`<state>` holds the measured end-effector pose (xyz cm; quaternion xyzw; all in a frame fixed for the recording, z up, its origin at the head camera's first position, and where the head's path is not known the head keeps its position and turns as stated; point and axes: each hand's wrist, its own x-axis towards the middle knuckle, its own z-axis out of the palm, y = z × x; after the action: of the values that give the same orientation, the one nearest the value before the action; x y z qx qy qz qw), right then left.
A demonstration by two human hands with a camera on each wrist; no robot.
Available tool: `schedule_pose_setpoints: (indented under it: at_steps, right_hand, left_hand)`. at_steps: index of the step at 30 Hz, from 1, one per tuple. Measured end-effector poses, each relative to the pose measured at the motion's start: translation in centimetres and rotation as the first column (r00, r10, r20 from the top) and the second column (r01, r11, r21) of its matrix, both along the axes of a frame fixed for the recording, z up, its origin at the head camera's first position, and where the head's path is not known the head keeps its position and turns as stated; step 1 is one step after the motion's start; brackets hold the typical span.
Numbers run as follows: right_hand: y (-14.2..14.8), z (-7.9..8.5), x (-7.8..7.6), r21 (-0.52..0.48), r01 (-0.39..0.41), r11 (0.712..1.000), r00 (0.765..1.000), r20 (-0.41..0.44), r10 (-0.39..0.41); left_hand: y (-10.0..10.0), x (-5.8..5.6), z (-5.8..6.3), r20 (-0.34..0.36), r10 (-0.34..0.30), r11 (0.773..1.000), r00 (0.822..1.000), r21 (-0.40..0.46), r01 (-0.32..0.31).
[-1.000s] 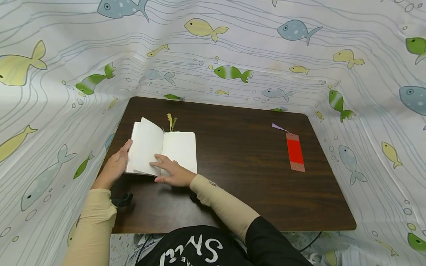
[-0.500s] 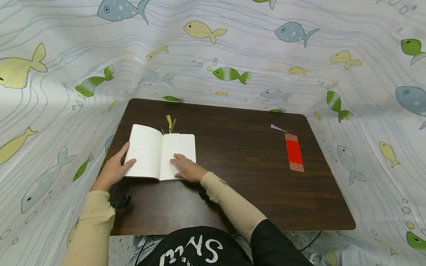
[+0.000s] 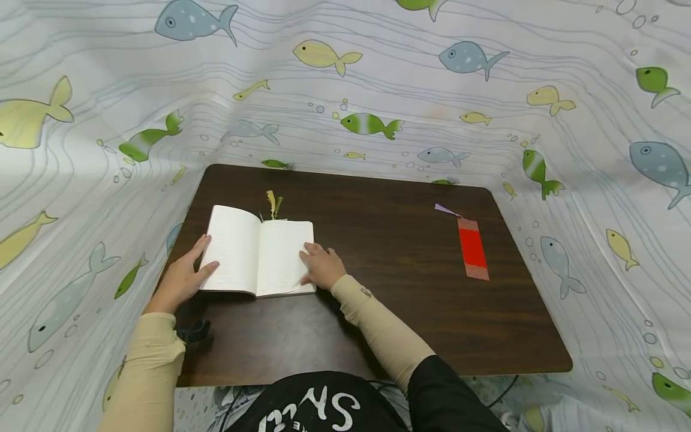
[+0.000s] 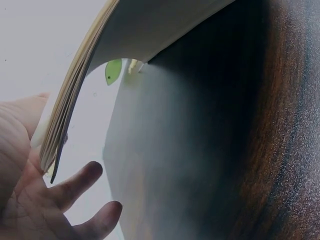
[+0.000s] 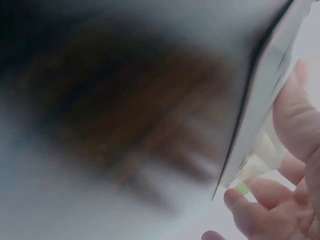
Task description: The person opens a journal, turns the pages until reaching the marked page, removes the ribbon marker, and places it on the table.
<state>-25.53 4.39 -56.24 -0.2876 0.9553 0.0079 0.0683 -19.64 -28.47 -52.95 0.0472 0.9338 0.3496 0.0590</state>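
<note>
An open notebook (image 3: 232,252) with pale, faintly lined pages lies on the left side of the table. My left hand (image 3: 180,279) holds its left edge, thumb over the page and the other fingers at the outer side; in the left wrist view that half is raised off the tabletop, its page stack (image 4: 75,85) between thumb and fingers. My right hand (image 3: 324,267) is at the right page's outer edge. In the right wrist view, thumb and fingers close around a curling page (image 5: 267,152). Yellow-green tassels (image 3: 273,204) stick out past the notebook's top edge.
A red bookmark (image 3: 473,247) with a lilac tassel (image 3: 445,209) lies on the right of the dark wooden table (image 3: 378,324). Fish-patterned cloth (image 3: 378,72) rises behind and along both sides. A black band (image 3: 194,332) is on my left wrist.
The loose left page has settled flat. My right hand has moved from the left page across to the right page's outer edge, where a lower corner lifts. My left hand stays at the left edge.
</note>
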Motion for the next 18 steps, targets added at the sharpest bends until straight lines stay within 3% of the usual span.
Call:
schedule_pose_setpoints:
  at_steps: [9,13,16,18]
  right_hand:
    - [-0.3,-0.7,-0.2,-0.072,0.152,0.986,0.988,0.006,-0.152]
    - [-0.5,-0.3,-0.3,-0.177,0.181,0.967,0.979,0.121,-0.161]
    - [-1.1,0.8,-0.1,-0.341,0.225,0.913,0.956,0.26,-0.138]
    - [-1.7,1.8,0.2,-0.497,0.27,0.825,0.925,0.373,-0.079]
  left_hand:
    - [0.0,0.0,-0.1,0.009,0.018,1.0,1.0,0.003,-0.018]
    - [0.0,0.0,-0.1,0.024,0.023,1.0,0.999,0.0,-0.023]
    - [0.0,0.0,-0.2,0.032,0.023,1.0,0.999,0.001,-0.023]
    - [0.0,0.0,-0.3,0.033,0.023,1.0,0.999,0.005,-0.023]
